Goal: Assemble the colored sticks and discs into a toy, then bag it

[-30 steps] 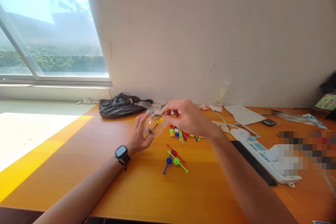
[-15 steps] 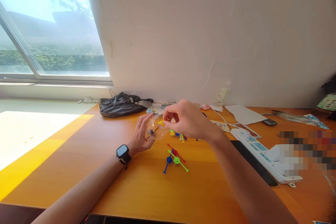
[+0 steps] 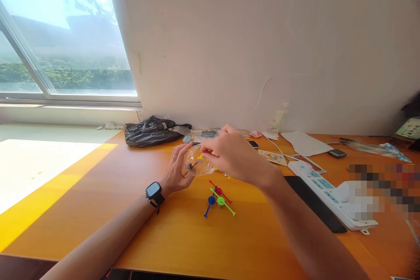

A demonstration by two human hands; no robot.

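Observation:
My left hand (image 3: 175, 168), with a ring and a watch, grips a clear plastic bag (image 3: 206, 169) by its left side above the table. Inside the bag lies a black arrow-shaped spinner (image 3: 190, 166). My right hand (image 3: 231, 151) is at the bag's upper right, its fingers pinched on a yellow piece (image 3: 200, 158), likely an arrow spinner, mostly hidden by the fingers. On the table below lie a red arrow spinner (image 3: 219, 191), a blue arrow spinner (image 3: 211, 200) and a green arrow spinner (image 3: 221, 201), close together with their arrows crossing.
A black plastic bag (image 3: 147, 131) lies at the back left. To the right are a white power strip (image 3: 320, 188), a black flat pad (image 3: 310, 201), a sheet of paper (image 3: 305, 142) and a dark small box (image 3: 337, 153). A bottle (image 3: 278, 118) stands by the wall.
My right hand has shifted slightly left and turned, its fingertips now deeper at the bag with the yellow piece lower inside it. The left hand has barely moved.

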